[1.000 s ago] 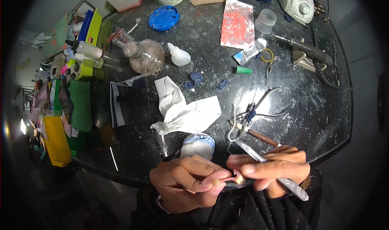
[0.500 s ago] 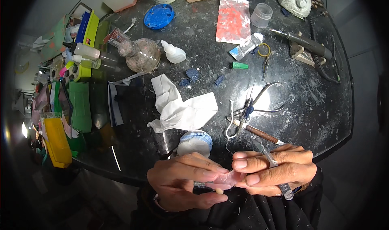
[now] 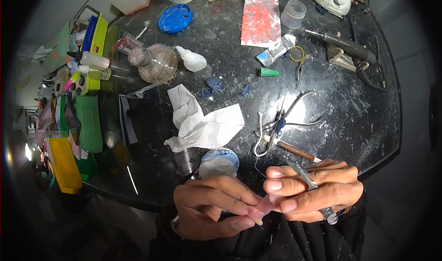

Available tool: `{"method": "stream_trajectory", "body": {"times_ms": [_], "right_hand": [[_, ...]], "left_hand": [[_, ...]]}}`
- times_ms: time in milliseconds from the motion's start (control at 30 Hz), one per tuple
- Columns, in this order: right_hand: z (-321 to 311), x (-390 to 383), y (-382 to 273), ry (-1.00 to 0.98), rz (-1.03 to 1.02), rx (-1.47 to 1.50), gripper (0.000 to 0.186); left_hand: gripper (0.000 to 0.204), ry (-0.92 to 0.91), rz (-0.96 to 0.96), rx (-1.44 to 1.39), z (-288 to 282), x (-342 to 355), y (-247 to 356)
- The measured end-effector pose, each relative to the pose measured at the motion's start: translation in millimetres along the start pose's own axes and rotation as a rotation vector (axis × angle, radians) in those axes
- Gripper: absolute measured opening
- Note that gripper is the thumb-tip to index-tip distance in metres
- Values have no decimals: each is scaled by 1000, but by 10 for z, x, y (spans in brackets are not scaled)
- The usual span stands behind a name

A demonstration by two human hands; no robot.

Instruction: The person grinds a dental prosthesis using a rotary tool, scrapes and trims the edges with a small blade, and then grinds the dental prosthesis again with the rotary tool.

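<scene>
A translucent pink partial denture (image 3: 261, 208) with a pale tooth at its lower edge is held between my hands at the table's near edge. My left hand (image 3: 207, 205) pinches its left side between thumb and fingers. My right hand (image 3: 324, 189) grips the other side with its fingertips. Tucked between the fingers of that hand is a slim flat metal tool (image 3: 302, 173), its blade pointing up and left. Fingers cover much of the denture. Just beyond my left hand sits a white plaster model (image 3: 216, 168) with a blue-marbled rim.
Crumpled white paper (image 3: 202, 125) lies beyond the model. To its right are pliers (image 3: 301, 109) and a brown-handled tool (image 3: 297, 150). A glass flask (image 3: 157, 64), a dropper bottle (image 3: 192, 60) and a blue lid (image 3: 175, 18) stand farther back. A corded handpiece (image 3: 352, 48) rests at right.
My left hand has shifted slightly right and closed further over the denture. The denture has turned, and less of it shows. My right hand has barely moved.
</scene>
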State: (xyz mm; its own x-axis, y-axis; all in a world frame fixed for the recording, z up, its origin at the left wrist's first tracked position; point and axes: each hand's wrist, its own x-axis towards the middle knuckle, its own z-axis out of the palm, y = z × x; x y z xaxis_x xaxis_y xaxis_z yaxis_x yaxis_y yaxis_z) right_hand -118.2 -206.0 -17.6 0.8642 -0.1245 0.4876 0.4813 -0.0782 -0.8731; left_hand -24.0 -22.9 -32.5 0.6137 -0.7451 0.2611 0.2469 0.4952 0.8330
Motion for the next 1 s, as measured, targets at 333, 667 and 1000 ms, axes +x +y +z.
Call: {"method": "stream_trajectory", "body": {"times_ms": [333, 667, 1000], "right_hand": [[-177, -21, -187, -33, 57, 154, 42], [-19, -203, -75, -2, -240, -263, 26], [72, -145, -136, -8, -221, -354, 21]], "left_hand": [[18, 56, -269, -453, 68, -77, 34], [16, 167, -167, -326, 75, -57, 20], [17, 179, -108, -190, 72, -65, 12]]}}
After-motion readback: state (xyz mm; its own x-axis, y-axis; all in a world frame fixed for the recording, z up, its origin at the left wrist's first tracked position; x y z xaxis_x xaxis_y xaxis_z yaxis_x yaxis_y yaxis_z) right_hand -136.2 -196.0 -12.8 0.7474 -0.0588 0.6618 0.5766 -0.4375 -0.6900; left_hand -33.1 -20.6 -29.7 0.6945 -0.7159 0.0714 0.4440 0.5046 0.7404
